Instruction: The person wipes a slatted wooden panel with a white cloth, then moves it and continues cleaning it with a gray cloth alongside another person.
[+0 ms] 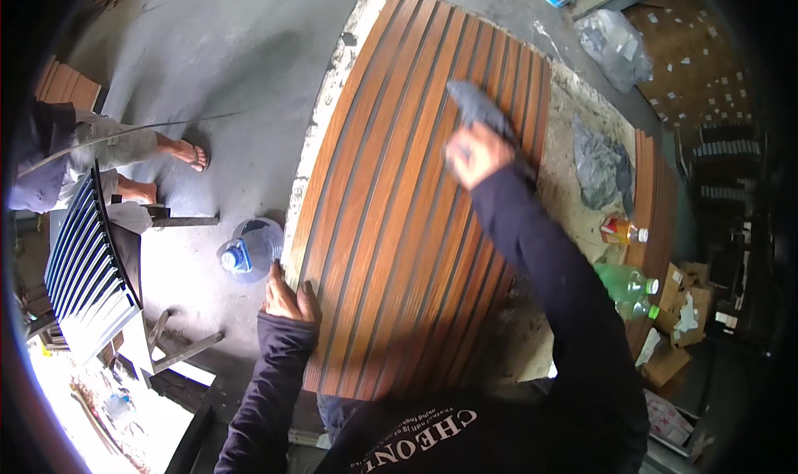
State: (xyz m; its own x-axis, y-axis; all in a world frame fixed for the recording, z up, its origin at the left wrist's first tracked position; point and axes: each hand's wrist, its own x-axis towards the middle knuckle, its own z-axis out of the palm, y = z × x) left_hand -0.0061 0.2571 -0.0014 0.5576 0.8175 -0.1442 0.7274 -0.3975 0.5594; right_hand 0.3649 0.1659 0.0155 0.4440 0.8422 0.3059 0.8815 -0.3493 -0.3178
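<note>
A long ribbed wooden panel (391, 200), orange-brown with dark grooves, lies on a worn white-edged table (332, 83). My left hand (287, 298) rests flat on the panel's near left edge, fingers apart. My right hand (475, 152) is stretched out over the far part of the panel, closed on a grey cloth (478, 104) that presses against the slats. Both arms are in dark long sleeves.
A large clear water jug (248, 250) with a blue cap stands on the concrete floor left of the table. Another person's sandalled feet (179, 154) are farther left. Green plastic bottles (628, 287), a small orange bottle (619, 230), crumpled grey plastic (600, 162) and cardboard boxes (677, 308) lie to the right.
</note>
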